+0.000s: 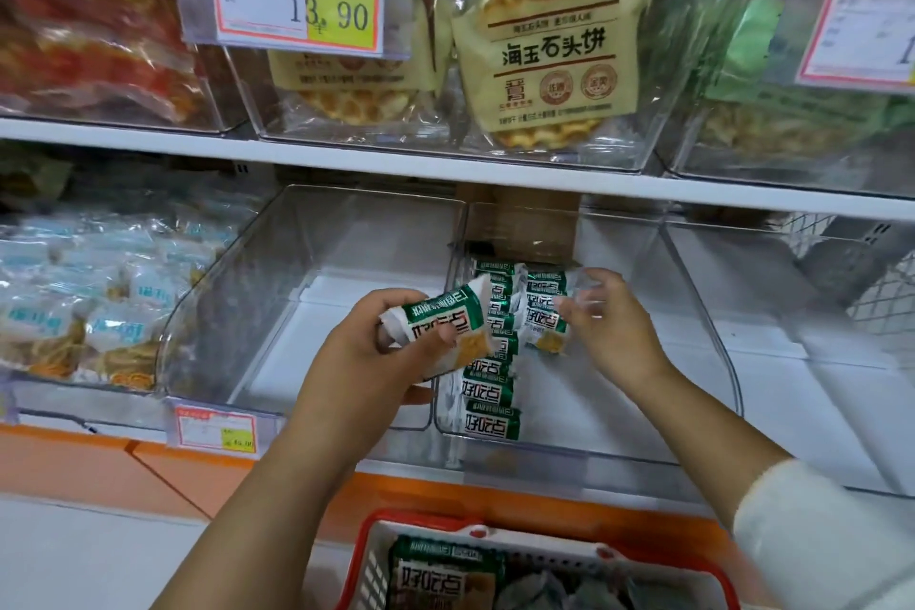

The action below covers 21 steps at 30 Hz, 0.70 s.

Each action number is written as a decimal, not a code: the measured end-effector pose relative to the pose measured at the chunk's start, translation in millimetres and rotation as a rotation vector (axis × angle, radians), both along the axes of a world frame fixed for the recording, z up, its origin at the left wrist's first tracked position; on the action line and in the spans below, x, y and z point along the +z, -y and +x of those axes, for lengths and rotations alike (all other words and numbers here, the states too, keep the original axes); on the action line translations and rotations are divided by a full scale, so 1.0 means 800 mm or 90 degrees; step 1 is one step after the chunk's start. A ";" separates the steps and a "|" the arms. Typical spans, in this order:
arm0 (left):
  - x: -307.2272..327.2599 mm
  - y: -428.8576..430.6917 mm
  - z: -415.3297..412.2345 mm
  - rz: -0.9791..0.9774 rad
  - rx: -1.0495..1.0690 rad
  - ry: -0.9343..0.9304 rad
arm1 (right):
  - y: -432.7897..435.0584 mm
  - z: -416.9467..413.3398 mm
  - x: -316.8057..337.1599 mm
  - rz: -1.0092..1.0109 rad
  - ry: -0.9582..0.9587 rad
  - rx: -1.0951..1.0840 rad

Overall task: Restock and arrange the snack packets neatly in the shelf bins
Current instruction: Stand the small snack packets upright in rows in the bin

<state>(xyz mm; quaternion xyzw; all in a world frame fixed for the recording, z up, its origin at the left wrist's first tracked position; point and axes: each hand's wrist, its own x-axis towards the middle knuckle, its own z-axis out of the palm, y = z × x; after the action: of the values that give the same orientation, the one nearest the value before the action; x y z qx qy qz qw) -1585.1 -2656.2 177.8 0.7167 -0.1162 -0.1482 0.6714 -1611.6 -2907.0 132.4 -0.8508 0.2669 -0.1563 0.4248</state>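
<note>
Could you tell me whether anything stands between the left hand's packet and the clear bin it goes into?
The green-and-white snack packet in the left hand has an open path, except that the right hand, pinching a second packet, sits over the free space beside the packet row in the clear plastic bin.

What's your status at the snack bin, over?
Left hand grips spare packets. Right hand pinches one packet over the clear bin, beside the standing row. Nothing blocking; more stock in red basket.
</note>
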 end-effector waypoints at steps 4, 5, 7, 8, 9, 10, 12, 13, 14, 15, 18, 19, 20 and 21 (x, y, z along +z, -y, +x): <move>0.004 0.008 -0.016 0.028 -0.042 0.024 | -0.066 -0.067 0.070 0.196 0.024 0.236; 0.005 0.011 -0.020 0.030 -0.049 0.028 | -0.078 -0.077 0.078 0.217 0.030 0.268; 0.006 0.017 -0.029 0.021 -0.058 0.025 | -0.088 -0.085 0.080 0.225 0.046 0.280; 0.005 0.019 -0.033 0.018 -0.061 0.024 | -0.090 -0.086 0.080 0.227 0.057 0.271; 0.003 0.022 -0.036 0.024 -0.058 0.035 | -0.089 -0.085 0.078 0.237 0.070 0.256; 0.000 0.023 -0.036 0.053 -0.043 0.074 | -0.084 -0.083 0.073 0.250 0.083 0.228; -0.008 0.019 -0.031 0.169 0.014 0.189 | -0.060 -0.072 0.054 0.251 0.113 0.110; -0.012 0.016 -0.026 0.221 0.044 0.236 | -0.043 -0.064 0.043 0.209 0.113 0.029; -0.016 0.012 -0.022 0.251 0.063 0.264 | -0.024 -0.055 0.031 0.133 0.092 -0.039; -0.021 0.008 -0.017 0.273 0.064 0.281 | -0.007 -0.045 0.019 0.045 0.049 -0.077; -0.036 0.003 -0.012 0.332 0.009 0.287 | 0.017 -0.020 -0.013 -0.038 -0.107 -0.069; -0.041 0.002 -0.012 0.345 -0.018 0.273 | 0.019 -0.012 -0.022 0.001 -0.136 -0.060; -0.045 0.001 -0.013 0.359 -0.042 0.260 | 0.020 -0.006 -0.031 0.049 -0.151 -0.048; -0.048 0.001 -0.014 0.374 -0.064 0.254 | 0.021 0.001 -0.039 0.093 -0.156 -0.038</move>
<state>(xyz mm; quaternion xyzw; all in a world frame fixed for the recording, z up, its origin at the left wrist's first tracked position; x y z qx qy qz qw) -1596.0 -2656.7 139.7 0.8875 -0.2324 -0.0651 0.3926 -1610.5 -2923.6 100.9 -0.8220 0.3525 -0.0437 0.4451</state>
